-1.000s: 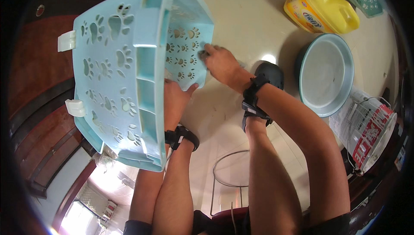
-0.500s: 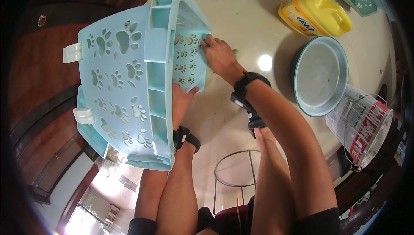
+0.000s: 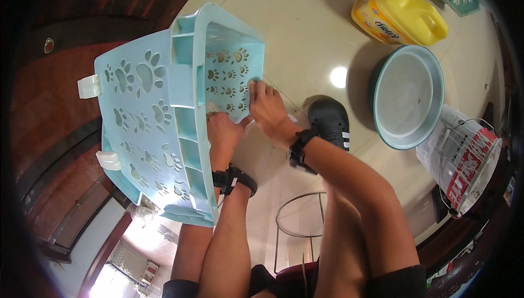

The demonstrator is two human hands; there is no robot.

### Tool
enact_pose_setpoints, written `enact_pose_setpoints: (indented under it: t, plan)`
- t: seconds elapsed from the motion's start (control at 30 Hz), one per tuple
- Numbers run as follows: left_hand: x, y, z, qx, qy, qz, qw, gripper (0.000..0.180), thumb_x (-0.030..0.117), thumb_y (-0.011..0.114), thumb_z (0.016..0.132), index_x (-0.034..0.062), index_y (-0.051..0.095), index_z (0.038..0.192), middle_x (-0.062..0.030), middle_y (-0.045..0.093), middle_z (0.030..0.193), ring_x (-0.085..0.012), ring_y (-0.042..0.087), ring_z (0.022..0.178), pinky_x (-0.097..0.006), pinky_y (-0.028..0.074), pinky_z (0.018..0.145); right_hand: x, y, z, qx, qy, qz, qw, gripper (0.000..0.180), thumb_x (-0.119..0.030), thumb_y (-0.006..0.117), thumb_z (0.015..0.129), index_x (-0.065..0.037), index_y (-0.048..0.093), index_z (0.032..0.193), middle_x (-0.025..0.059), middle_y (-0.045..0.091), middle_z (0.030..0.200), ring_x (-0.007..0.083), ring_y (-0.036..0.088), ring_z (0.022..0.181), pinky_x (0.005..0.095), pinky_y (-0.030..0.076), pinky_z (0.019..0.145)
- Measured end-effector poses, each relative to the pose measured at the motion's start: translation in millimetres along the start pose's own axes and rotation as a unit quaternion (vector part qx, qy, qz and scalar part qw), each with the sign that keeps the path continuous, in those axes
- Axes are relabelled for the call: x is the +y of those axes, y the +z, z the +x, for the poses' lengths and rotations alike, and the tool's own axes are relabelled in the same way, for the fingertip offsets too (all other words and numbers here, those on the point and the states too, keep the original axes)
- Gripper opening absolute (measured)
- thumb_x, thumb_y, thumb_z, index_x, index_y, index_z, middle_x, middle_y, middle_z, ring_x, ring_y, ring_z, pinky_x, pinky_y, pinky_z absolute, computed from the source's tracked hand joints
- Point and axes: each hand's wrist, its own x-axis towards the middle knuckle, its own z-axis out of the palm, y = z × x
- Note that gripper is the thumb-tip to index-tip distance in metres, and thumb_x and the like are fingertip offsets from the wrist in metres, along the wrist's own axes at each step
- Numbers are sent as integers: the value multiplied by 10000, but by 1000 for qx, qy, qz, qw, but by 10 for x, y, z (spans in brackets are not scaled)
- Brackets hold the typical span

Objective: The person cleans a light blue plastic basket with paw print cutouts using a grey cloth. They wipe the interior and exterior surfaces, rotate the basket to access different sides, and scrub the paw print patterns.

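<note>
A light blue plastic basket (image 3: 180, 93) with paw-shaped cutouts stands tipped on its side at the left, its open side facing right. Two white plastic pieces (image 3: 90, 86) stick out from its outer left side. My left hand (image 3: 222, 137) reaches into the opening, its thumb along the lower edge of the cutout panel and its other fingers partly hidden. Close above it, my right hand (image 3: 267, 107) grips the right edge of that panel with bent fingers. Beside the left fingers lies a small pale thing (image 3: 212, 105), too unclear to name.
On the tiled floor at the right are a yellow jug (image 3: 401, 14) with a spout, a round blue-green basin (image 3: 409, 96) and a tilted paint-stained bucket (image 3: 458, 161). A black clog (image 3: 328, 120) is by my right wrist. A wire stand (image 3: 297, 216) is between my legs; dark wooden furniture (image 3: 71, 57) stands left.
The basket has shifted slightly down and left. My right hand has slid down along the panel edge, closer to my left hand. The black clog has come into sight.
</note>
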Motion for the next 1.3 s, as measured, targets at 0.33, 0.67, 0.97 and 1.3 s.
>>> enact_pose_setpoints:
  t: [0.33, 0.67, 0.97, 1.3]
  plan:
    - [92, 69, 15, 20, 28, -32, 999, 868, 615, 830, 639, -150, 666, 1014, -318, 675, 1016, -432, 666, 988, -465, 571, 779, -98, -247, -7, -171, 151, 83, 970, 404, -70, 555, 907, 28, 492, 1294, 218, 580, 1075, 340, 676, 886, 399, 560, 626]
    - [115, -184, 17, -83, -55, -36, 994, 825, 637, 801, 662, -120, 696, 972, -294, 693, 1006, -446, 668, 981, -464, 561, 827, 40, -317, 39, -237, 104, 67, 964, 615, -95, 509, 941, -101, 308, 1522, 180, 687, 904, 330, 697, 799, 414, 569, 658]
    - [-50, -90, 34, -76, -30, -6, 997, 808, 635, 794, 673, -122, 707, 941, -317, 689, 972, -441, 678, 954, -458, 536, 897, 85, -385, 422, -213, 168, 94, 958, 555, -101, 443, 976, -81, 310, 1515, 175, 702, 944, 313, 702, 819, 434, 568, 689]
    - [61, -53, 24, -67, -23, -45, 996, 716, 510, 833, 685, -121, 695, 995, -346, 653, 1062, -522, 599, 1065, -488, 495, 948, 142, -181, 191, -127, 127, 102, 979, 694, -62, 494, 879, -175, 311, 1539, 171, 711, 897, 340, 701, 823, 448, 550, 689]
